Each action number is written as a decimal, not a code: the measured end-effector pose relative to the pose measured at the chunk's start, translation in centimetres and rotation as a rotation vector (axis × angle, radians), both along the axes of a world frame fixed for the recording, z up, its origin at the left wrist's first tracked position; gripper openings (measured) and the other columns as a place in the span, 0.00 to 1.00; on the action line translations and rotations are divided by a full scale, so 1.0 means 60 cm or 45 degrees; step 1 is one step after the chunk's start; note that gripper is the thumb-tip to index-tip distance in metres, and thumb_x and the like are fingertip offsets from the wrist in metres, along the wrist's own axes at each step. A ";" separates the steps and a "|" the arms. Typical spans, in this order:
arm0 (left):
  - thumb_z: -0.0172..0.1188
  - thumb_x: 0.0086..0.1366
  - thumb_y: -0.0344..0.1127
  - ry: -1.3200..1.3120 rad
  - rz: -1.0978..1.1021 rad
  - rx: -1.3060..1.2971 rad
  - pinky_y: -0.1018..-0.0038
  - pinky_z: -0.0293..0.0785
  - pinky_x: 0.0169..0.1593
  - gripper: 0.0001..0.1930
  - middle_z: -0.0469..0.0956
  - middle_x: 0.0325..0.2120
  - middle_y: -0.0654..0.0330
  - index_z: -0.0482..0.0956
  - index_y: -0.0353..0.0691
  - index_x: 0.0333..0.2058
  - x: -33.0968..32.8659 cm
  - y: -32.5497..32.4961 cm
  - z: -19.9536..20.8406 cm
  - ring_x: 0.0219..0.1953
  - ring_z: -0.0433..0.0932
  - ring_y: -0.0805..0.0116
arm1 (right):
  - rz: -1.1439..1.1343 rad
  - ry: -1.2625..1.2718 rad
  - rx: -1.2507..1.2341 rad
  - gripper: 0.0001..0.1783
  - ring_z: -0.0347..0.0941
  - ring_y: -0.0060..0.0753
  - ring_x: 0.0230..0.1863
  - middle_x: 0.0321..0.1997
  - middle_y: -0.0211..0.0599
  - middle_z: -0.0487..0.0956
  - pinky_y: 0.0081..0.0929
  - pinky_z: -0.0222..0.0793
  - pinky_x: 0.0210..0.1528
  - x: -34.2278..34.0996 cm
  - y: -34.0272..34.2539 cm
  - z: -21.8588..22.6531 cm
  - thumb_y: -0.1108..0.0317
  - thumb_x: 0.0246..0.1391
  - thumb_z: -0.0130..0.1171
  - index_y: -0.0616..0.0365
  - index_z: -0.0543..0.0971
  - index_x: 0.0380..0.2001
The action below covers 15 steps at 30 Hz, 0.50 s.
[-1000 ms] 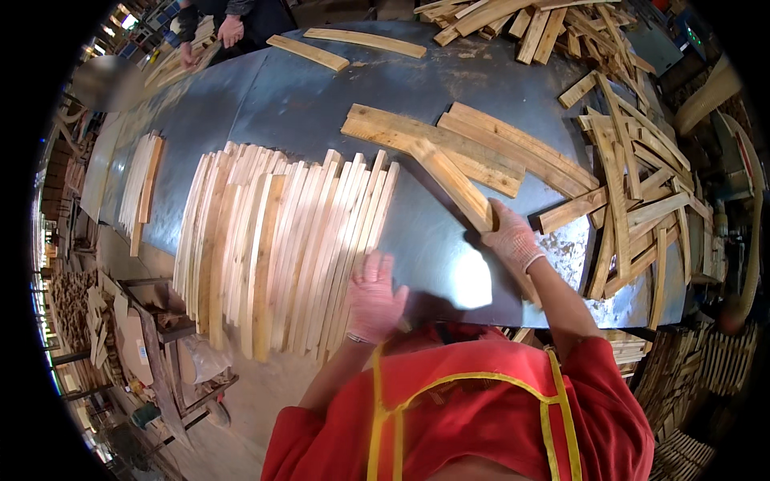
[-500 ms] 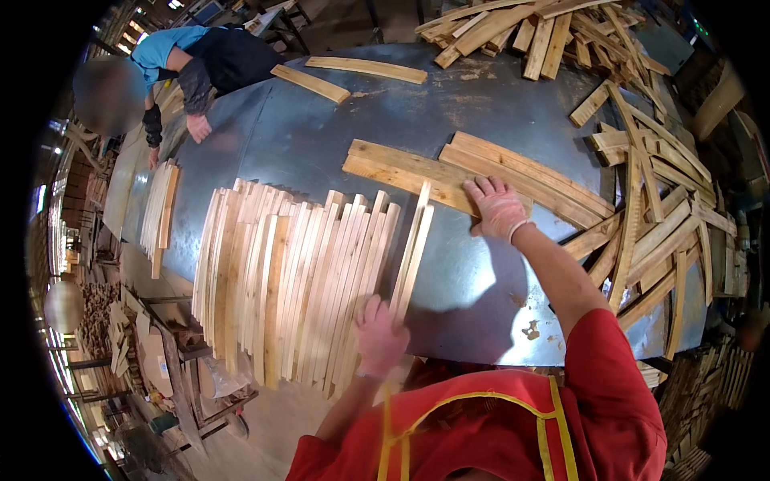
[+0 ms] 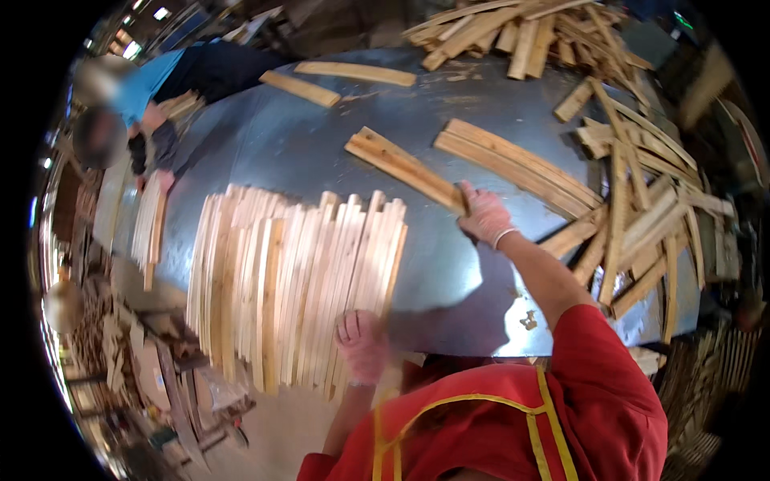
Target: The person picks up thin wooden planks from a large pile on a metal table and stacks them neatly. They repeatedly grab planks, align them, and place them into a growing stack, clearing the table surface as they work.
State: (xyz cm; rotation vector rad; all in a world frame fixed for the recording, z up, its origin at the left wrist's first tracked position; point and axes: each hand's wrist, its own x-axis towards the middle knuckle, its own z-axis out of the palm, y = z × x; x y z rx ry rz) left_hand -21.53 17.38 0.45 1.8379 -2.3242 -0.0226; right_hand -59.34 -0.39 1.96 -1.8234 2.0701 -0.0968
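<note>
Evidently, the right hand [image 3: 488, 215] grasps a plank [image 3: 401, 167]; whether the left hand [image 3: 364, 343] grips strips [image 3: 273, 297] is unclear.

Red shirt [image 3: 613, 381], red apron [image 3: 481, 383] edged in yellow
A thin glove [image 3: 489, 223] with a pale cuff [image 3: 504, 236] covers the right hand [image 3: 484, 215]; up the arm from it, a short red sleeve [image 3: 589, 333].

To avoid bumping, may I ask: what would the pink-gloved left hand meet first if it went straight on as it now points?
The left hand would probably meet the row of pale, narrow wooden strips just ahead; depth leaves contact unclear.
</note>
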 end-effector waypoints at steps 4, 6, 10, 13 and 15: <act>0.71 0.56 0.43 0.004 -0.009 -0.063 0.47 0.57 0.73 0.35 0.67 0.63 0.49 0.75 0.47 0.63 0.007 0.009 -0.020 0.70 0.61 0.42 | -0.297 -0.835 0.026 0.60 0.74 0.56 0.66 0.66 0.58 0.77 0.45 0.72 0.67 0.060 0.124 -0.009 0.55 0.47 0.75 0.57 0.54 0.79; 0.71 0.57 0.43 0.018 -0.042 0.033 0.47 0.57 0.73 0.34 0.67 0.64 0.49 0.75 0.46 0.63 -0.006 0.005 0.006 0.70 0.61 0.41 | -0.415 -1.253 -0.049 0.61 0.75 0.55 0.66 0.67 0.61 0.77 0.43 0.73 0.66 0.122 0.206 -0.045 0.57 0.49 0.75 0.59 0.52 0.80; 0.64 0.64 0.44 0.239 -0.205 0.113 0.46 0.58 0.73 0.27 0.67 0.64 0.50 0.75 0.40 0.60 0.007 -0.019 0.011 0.70 0.62 0.42 | -0.455 -1.287 0.502 0.56 0.81 0.51 0.59 0.55 0.62 0.84 0.39 0.75 0.62 0.282 0.326 0.042 0.56 0.53 0.71 0.60 0.54 0.78; 0.61 0.67 0.46 0.210 -0.360 0.173 0.47 0.55 0.75 0.29 0.66 0.65 0.50 0.73 0.38 0.63 -0.019 -0.030 0.028 0.71 0.59 0.45 | 0.268 -1.072 0.817 0.40 0.83 0.47 0.53 0.50 0.56 0.87 0.39 0.78 0.57 0.313 0.324 0.070 0.55 0.53 0.69 0.60 0.73 0.67; 0.62 0.66 0.47 -0.027 -0.465 0.112 0.47 0.52 0.76 0.32 0.66 0.66 0.50 0.72 0.39 0.66 -0.038 -0.029 0.036 0.72 0.59 0.46 | 0.565 -1.054 0.655 0.29 0.84 0.46 0.50 0.48 0.52 0.87 0.41 0.78 0.53 0.278 0.312 0.037 0.54 0.52 0.67 0.60 0.83 0.54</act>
